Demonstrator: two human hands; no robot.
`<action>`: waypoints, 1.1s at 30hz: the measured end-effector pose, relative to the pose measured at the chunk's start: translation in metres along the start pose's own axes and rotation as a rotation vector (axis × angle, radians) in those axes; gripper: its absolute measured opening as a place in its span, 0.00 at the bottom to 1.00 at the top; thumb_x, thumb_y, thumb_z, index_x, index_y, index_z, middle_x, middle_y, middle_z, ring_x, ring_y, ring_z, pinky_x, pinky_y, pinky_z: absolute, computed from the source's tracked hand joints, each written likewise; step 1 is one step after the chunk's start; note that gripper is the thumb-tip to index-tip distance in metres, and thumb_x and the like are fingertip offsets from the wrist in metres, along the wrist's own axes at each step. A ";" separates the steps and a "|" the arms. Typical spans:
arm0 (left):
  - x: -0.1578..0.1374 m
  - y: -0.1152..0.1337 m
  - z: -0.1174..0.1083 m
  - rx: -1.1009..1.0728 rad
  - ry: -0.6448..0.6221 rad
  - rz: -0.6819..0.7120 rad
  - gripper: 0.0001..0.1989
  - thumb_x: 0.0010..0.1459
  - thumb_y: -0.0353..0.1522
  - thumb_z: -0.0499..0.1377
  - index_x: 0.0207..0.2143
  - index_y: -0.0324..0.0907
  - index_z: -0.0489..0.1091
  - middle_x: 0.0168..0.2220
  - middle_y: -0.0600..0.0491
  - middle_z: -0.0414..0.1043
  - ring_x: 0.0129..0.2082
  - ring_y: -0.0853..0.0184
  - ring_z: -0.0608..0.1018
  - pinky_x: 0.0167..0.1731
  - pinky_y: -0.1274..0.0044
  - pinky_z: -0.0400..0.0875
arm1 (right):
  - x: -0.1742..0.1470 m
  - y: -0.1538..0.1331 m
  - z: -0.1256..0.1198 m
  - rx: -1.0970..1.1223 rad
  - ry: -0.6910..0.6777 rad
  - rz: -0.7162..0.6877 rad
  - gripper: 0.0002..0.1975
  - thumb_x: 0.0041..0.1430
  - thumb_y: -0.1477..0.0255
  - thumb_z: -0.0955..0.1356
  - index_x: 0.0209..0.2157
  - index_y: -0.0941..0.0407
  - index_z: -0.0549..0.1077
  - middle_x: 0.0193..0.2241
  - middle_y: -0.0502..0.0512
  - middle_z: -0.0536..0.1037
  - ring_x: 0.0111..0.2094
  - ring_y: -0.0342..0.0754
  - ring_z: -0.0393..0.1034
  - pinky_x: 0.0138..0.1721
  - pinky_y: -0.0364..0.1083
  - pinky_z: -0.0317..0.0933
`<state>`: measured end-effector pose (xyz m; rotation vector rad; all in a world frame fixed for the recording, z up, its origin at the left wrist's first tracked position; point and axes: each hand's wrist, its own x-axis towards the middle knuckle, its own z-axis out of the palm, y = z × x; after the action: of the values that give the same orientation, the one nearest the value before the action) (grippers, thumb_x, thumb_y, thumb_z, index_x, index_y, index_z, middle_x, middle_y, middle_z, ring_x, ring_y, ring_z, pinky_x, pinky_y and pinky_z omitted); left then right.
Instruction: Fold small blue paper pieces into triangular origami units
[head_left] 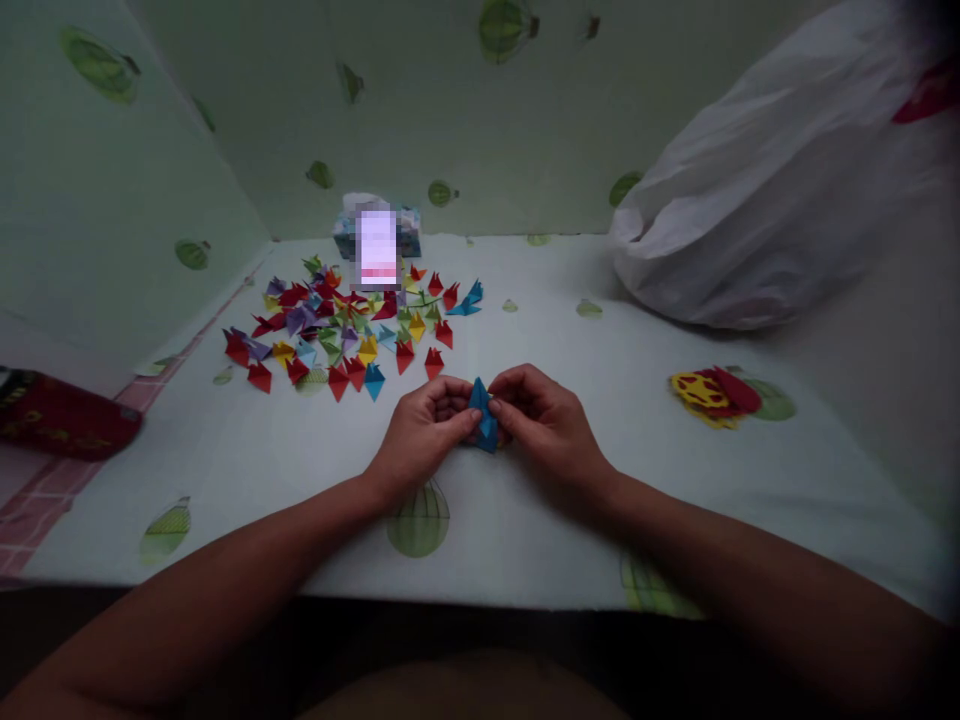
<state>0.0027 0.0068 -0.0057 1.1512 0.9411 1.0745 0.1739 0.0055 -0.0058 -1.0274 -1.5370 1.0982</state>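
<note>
A blue folded paper piece [484,425], pointed at the top, is held between both hands above the middle of the table. My left hand [431,425] pinches its left edge, with the thumb on the front face. On the other side my right hand [544,425] grips the right edge between thumb and curled fingers. Beyond the hands, to the left, lies a spread of small folded paper cranes [337,325] in red, yellow, green, purple and blue. The backs of the fingers behind the blue paper are partly hidden.
A lit phone [378,245] leans against a tissue box [411,228] behind the cranes. Red and yellow cut-out pieces [712,392] lie at the right. A large white plastic bag [735,210] fills the back right corner. A dark red packet [71,415] is at the left edge.
</note>
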 end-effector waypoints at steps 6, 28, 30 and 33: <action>-0.004 0.000 0.004 0.040 0.044 0.040 0.11 0.50 0.27 0.66 0.37 0.40 0.71 0.27 0.57 0.74 0.26 0.72 0.77 0.29 0.79 0.77 | -0.002 -0.001 -0.001 -0.228 0.025 -0.144 0.02 0.61 0.76 0.68 0.34 0.55 0.72 0.29 0.51 0.75 0.29 0.45 0.68 0.31 0.45 0.63; -0.005 0.003 0.004 -0.006 0.185 0.141 0.12 0.52 0.29 0.66 0.38 0.40 0.69 0.30 0.57 0.73 0.30 0.73 0.77 0.34 0.80 0.75 | -0.015 -0.001 0.007 -0.753 -0.001 -0.632 0.18 0.69 0.77 0.62 0.58 0.63 0.69 0.40 0.65 0.80 0.37 0.52 0.78 0.36 0.48 0.73; -0.005 0.004 0.004 -0.013 0.185 0.149 0.11 0.52 0.28 0.66 0.38 0.40 0.69 0.30 0.57 0.73 0.30 0.73 0.77 0.34 0.80 0.75 | -0.015 -0.001 0.007 -0.727 -0.009 -0.628 0.18 0.68 0.78 0.62 0.57 0.62 0.70 0.39 0.64 0.80 0.38 0.52 0.78 0.37 0.49 0.73; -0.005 0.003 0.004 -0.010 0.170 0.159 0.11 0.53 0.28 0.65 0.39 0.40 0.68 0.30 0.57 0.73 0.30 0.73 0.77 0.34 0.80 0.75 | -0.016 -0.003 0.008 -0.666 -0.008 -0.619 0.15 0.68 0.78 0.62 0.55 0.60 0.71 0.39 0.63 0.80 0.40 0.52 0.77 0.38 0.49 0.73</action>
<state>0.0045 0.0016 -0.0021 1.1550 0.9870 1.3199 0.1689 -0.0115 -0.0073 -0.8530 -2.0934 0.1525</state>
